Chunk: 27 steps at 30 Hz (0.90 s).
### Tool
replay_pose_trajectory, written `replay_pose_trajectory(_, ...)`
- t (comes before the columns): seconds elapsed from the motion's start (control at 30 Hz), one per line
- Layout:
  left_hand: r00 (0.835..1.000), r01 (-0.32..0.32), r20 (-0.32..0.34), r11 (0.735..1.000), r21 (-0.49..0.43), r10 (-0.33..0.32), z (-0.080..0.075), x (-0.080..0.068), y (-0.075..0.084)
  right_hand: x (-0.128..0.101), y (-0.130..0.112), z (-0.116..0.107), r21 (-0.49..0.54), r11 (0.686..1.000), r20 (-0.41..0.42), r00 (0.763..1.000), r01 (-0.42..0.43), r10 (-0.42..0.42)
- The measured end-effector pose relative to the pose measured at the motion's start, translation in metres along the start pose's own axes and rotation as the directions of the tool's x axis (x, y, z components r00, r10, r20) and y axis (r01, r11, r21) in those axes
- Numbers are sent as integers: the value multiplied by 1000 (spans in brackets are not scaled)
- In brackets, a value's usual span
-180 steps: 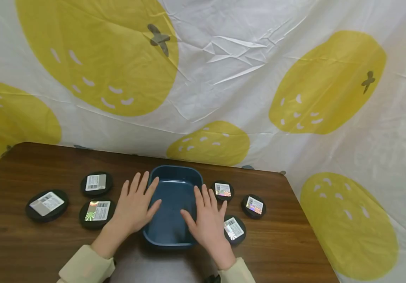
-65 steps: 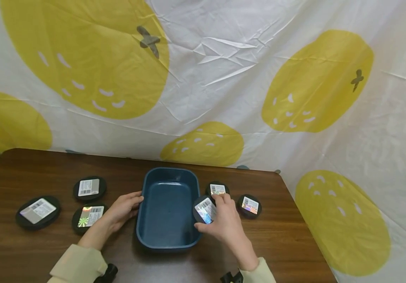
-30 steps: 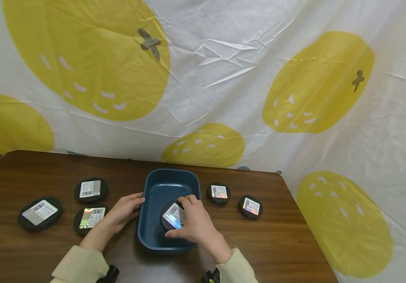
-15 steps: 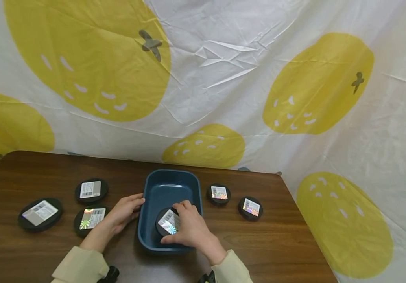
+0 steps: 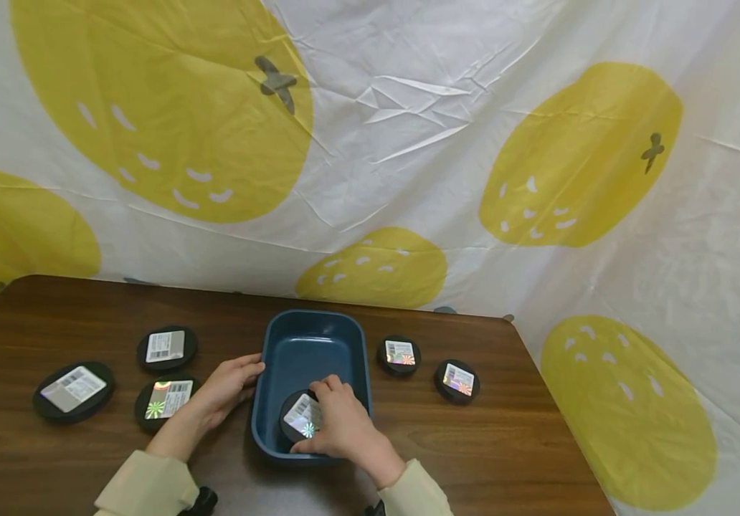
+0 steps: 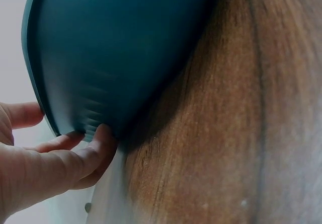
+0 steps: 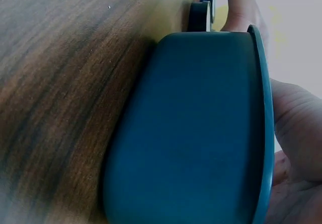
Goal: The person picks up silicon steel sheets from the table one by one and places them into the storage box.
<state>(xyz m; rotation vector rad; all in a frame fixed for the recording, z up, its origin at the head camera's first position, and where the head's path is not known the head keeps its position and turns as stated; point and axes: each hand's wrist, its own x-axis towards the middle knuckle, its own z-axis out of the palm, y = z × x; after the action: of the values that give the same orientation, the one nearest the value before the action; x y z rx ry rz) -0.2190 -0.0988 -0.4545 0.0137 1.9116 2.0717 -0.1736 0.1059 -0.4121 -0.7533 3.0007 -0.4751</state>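
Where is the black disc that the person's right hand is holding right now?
In the head view, the black disc sits low inside the blue tub, at its near end, under the right hand; the left hand touches the tub's left rim.

Dark wooden table [image 5: 538,444] with rounded corner; behind it, creased white sheet [image 5: 409,107] printed with large yellow fruits.
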Motion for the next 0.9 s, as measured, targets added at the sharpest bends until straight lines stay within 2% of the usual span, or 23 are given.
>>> replay_pose_trajectory(0.37, 1000, 2, 2, 1000, -2, -2, -1, 0, -1, 2, 2, 4, -28, 999, 31, 999, 19, -19)
replay_pose_trajectory(0.9, 1000, -4, 2, 1000, 11, 4, 0, -1, 0, 5, 3, 7, -36, 999, 68, 998, -7, 9)
